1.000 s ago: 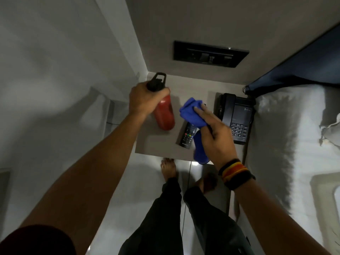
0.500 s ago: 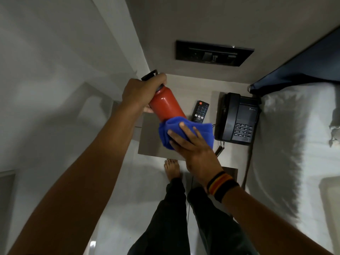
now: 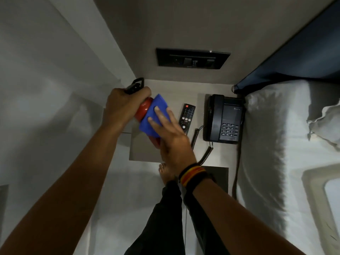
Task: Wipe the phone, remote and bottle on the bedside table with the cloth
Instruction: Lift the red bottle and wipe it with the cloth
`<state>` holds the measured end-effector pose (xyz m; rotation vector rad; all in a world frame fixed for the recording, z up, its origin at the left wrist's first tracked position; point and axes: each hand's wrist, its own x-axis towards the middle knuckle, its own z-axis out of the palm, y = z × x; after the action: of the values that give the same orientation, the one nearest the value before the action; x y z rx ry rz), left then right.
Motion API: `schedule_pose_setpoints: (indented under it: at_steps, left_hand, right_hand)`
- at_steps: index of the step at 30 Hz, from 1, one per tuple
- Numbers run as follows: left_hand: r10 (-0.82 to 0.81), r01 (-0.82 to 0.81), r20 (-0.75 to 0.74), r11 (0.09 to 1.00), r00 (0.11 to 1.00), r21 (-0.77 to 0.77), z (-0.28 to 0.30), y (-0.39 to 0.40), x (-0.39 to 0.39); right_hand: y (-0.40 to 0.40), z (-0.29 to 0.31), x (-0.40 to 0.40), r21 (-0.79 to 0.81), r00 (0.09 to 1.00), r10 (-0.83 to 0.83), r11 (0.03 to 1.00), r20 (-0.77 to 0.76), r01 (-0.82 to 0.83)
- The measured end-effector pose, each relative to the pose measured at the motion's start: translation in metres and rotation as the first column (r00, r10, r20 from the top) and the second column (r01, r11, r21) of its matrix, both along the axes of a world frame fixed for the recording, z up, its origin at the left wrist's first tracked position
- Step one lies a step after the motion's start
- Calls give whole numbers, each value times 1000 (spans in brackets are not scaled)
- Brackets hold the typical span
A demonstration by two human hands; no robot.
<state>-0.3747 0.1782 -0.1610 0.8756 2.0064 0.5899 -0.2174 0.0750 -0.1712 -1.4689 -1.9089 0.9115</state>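
Note:
My left hand (image 3: 122, 105) grips the neck of a red bottle (image 3: 144, 110) with a black cap, held tilted above the left side of the bedside table (image 3: 174, 91). My right hand (image 3: 170, 134) presses a blue cloth (image 3: 153, 116) around the bottle's body, covering most of it. A black remote (image 3: 187, 116) lies flat on the table to the right of the bottle. A black desk phone (image 3: 223, 119) sits further right, its coiled cord (image 3: 198, 142) trailing off the front edge.
A black switch panel (image 3: 192, 58) is set in the wall behind the table. A bed with white linen (image 3: 276, 144) and a dark headboard borders the table on the right. A white wall stands at left. My bare feet and dark trousers are below on the floor.
The bottle was lifted off the table and tilted. My right hand with the cloth slid from the bottle's lower end up along its body toward the neck.

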Motion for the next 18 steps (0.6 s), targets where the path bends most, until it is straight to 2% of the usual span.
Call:
schedule_pose_setpoints:
  at_steps: [1, 2, 3, 4, 5, 6, 7, 8, 9, 10, 11, 14, 18]
  left_hand:
    - [12, -12, 18, 1000, 1000, 0, 0, 0, -3]
    - [24, -25, 33, 1000, 999, 9, 0, 0, -7]
    - [34, -34, 44, 999, 998, 20, -1, 0, -11]
    - [39, -41, 53, 999, 998, 33, -1, -1, -15]
    - [44, -47, 65, 998, 997, 52, -2, -2, -17]
    - [43, -49, 81, 996, 996, 79, -4, -3, -17]
    - [34, -43, 87, 994, 996, 105, -6, -4, -17]
    - [16, -26, 76, 992, 997, 125, -10, -6, -16]
    - [-13, 5, 54, 990, 998, 139, -14, -9, -14]
    - [-45, 40, 26, 989, 999, 144, -20, -13, -12]
    - [-68, 67, 0, 987, 998, 145, -26, -17, -9]
    - [-74, 81, -65, 990, 995, 116, -46, -30, 0]
    - [-85, 90, -47, 989, 995, 119, -63, -43, 9]
  right_hand:
    - [-6, -4, 9, -48, 995, 67, 997, 71, -63]
    - [-20, -31, 15, -97, 985, 109, 991, 131, -97]
    - [-43, -80, 17, -277, 976, 175, 952, 133, -133]
    - [-69, -146, 31, -331, 979, 105, 943, 172, -42]
    - [-100, -200, 53, -260, 987, -30, 963, 159, 71]
    - [-119, -229, 58, -238, 977, -141, 955, 161, 177]
    - [-126, -228, 75, -309, 962, -247, 911, 121, 272]
    - [-124, -199, 85, -383, 955, -253, 876, 156, 294]
    - [-108, -144, 78, -536, 974, -228, 822, 4, 195]
    - [-82, -81, 67, -600, 941, -336, 744, 41, 292]
    - [-67, -52, 73, -584, 905, -423, 726, 38, 364]
    - [-51, -39, 78, -680, 755, -650, 592, -85, 433]
    - [-33, -35, 80, -800, 664, -728, 496, -171, 337]
